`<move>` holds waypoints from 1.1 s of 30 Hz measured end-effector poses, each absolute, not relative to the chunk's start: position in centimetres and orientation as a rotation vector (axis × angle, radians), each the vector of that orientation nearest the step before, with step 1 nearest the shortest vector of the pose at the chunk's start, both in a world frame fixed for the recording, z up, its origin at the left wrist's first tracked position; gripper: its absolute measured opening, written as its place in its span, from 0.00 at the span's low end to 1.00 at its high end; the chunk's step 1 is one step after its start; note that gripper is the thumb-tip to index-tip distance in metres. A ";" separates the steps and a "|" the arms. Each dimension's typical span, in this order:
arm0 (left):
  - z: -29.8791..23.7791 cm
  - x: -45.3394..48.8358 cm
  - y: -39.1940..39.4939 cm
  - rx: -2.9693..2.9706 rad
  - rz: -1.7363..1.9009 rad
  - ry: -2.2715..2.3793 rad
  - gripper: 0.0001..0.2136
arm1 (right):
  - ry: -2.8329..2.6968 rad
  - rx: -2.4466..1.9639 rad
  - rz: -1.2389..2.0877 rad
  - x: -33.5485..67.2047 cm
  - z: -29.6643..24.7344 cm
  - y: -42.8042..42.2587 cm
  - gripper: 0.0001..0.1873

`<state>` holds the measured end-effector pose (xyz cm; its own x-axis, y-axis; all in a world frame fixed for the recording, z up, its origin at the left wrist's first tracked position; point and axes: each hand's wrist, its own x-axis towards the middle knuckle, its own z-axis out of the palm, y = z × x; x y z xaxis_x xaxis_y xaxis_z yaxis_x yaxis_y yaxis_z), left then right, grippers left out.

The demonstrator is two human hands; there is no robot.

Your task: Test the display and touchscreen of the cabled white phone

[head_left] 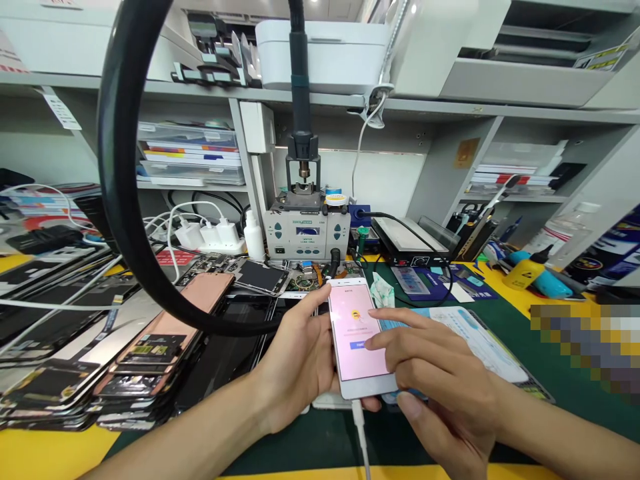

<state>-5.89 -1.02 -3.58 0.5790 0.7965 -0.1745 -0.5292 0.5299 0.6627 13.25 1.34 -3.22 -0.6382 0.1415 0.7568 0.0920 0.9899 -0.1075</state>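
Note:
A white smartphone (356,368) with a lit pink screen lies in my left hand (303,350), which grips it from the left side and underneath. On the screen are a small yellow picture and a blue button. My right hand (445,377) is over the phone's right edge, holding nothing, its fingers apart and the index fingertip at the screen; I cannot tell whether it touches. A white charging cable (361,433) is plugged into the phone's bottom end. Beneath the phone, a pale flat object (327,401) is mostly hidden.
Stacked phone parts (165,347) cover the left side. A thick black hose (117,167) loops across the near left. Behind stands a grey soldering station (307,233). At right are a blue-and-white card (475,340) and a yellow bottle (523,270).

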 end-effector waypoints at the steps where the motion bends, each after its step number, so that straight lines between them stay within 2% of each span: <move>1: -3.6 -5.9 -1.0 0.603 0.829 0.490 0.31 | -2.272 -0.166 0.078 13.3 -3.2 1.3 0.06; 15: -3.9 -6.0 -1.0 0.613 0.836 0.485 0.31 | -2.330 -0.168 0.054 13.6 -2.9 1.4 0.07; 23: -3.6 -6.0 -1.0 0.625 0.818 0.485 0.32 | -2.106 -0.275 0.125 13.3 -3.4 1.2 0.07; 33: -3.7 -6.0 -1.0 0.617 0.835 0.491 0.32 | -2.081 -0.294 0.147 13.5 -3.8 1.9 0.06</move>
<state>-5.98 -1.02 -3.72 0.5806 0.7984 -0.1594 -0.5273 0.5179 0.6736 13.46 1.93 -3.81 -0.4817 0.2685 0.8342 0.1484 0.9631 -0.2243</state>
